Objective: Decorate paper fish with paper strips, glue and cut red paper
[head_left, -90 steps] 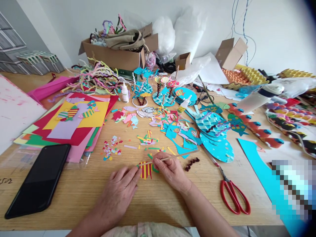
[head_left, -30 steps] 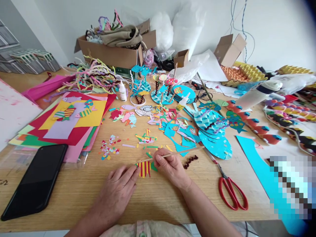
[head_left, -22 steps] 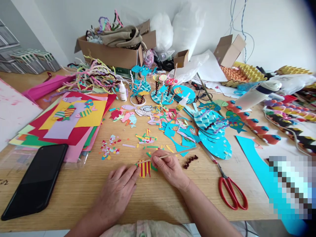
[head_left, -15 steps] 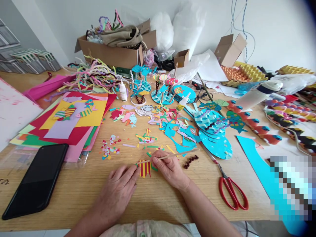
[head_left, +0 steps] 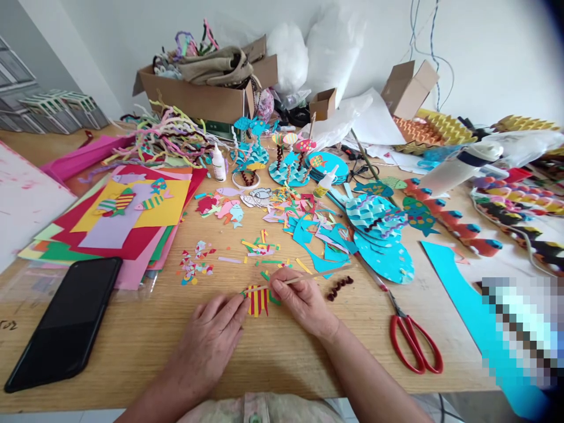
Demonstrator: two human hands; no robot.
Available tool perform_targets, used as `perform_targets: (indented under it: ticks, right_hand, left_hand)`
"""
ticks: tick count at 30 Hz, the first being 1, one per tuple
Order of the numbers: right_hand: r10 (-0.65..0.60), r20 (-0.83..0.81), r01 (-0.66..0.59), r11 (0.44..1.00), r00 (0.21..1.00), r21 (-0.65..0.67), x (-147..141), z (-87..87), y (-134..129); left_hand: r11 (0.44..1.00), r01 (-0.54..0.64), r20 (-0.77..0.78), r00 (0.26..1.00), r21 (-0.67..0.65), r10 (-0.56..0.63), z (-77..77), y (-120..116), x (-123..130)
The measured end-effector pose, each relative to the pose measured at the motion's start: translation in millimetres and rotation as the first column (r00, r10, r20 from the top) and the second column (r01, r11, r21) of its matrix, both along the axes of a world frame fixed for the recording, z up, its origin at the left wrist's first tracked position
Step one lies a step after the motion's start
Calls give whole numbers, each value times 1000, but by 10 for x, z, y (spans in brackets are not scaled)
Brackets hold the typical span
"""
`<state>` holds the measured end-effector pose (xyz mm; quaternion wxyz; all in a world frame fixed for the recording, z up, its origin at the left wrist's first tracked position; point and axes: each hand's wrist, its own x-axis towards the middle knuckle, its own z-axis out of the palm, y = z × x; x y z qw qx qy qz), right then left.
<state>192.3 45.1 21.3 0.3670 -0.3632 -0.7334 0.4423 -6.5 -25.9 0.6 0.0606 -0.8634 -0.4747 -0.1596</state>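
My right hand [head_left: 299, 299] is closed around a thin wooden stick [head_left: 319, 274], pinched between thumb and fingers. The stick's left tip touches the upper left edge of a small paper fish [head_left: 258, 301] with red and yellow stripes and a bit of green. My left hand [head_left: 215, 329] rests on the table with its fingers together, the tips holding the fish's left end; part of the fish is hidden there. Right of my right hand lies a curled brown pipe cleaner [head_left: 340, 288]. Small paper strips [head_left: 259, 248] are scattered just beyond the fish.
Red-handled scissors [head_left: 416, 343] lie at the right, a black phone [head_left: 64, 323] at the left. Behind are stacked coloured papers [head_left: 171, 205], cut paper fish [head_left: 229, 210], glue bottles [head_left: 218, 163], blue scraps [head_left: 308, 244], pipe cleaners [head_left: 163, 138] and a cardboard box [head_left: 194, 97].
Both hands, the stick and the paper fish keep practically the same places. Only a very slight shift of the whole view shows.
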Motion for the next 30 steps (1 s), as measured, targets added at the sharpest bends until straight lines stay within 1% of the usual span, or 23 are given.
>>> perform_targets:
  ticks: [3, 7, 9, 13, 15, 21, 23, 26, 28, 30]
  right_hand:
    - [1, 32, -3, 999, 999, 44, -13, -30, 6]
    - [3, 66, -8, 997, 998, 77, -19, -44, 6]
    - [-1, 41, -2, 998, 999, 59, -17, -33, -1]
    - [-40, -59, 39, 999, 997, -15, -6, 3, -16]
    - [-39, -69, 38, 999, 997, -23, -4, 12, -16]
    - [-11, 20, 11, 1000, 1000, 30, -8, -32, -8]
    - [-10, 47, 7, 998, 999, 68, -3, -34, -10]
    - [28, 93, -41, 989, 995, 139, 14, 8, -15]
    - [32, 80, -43, 988, 996, 149, 30, 47, -17]
    - [-3, 48, -3, 993, 999, 118, 42, 71, -18]
  left_hand:
    - [1000, -9, 7, 1000, 12, 9, -5, -1, 0]
    - [1000, -4, -11, 1000, -27, 4, -10, -5, -3]
    - [999, -10, -8, 1000, -41, 10, -8, -6, -4]
    - [999, -10, -15, 1000, -52, 10, 1, -5, -4]
    - [998, -6, -19, 1000, -55, 4, 6, -5, -2]
    - [999, -16, -8, 1000, -42, 15, 6, -9, 3]
    - [999, -11, -17, 1000, -47, 10, 7, -10, -2]
    - [998, -3, -30, 1000, -58, 1, 9, -10, -11]
    - [999, -5, -24, 1000, -54, 4, 8, -10, -11]
    - [999, -11, -12, 1000, -45, 11, 6, -9, -6]
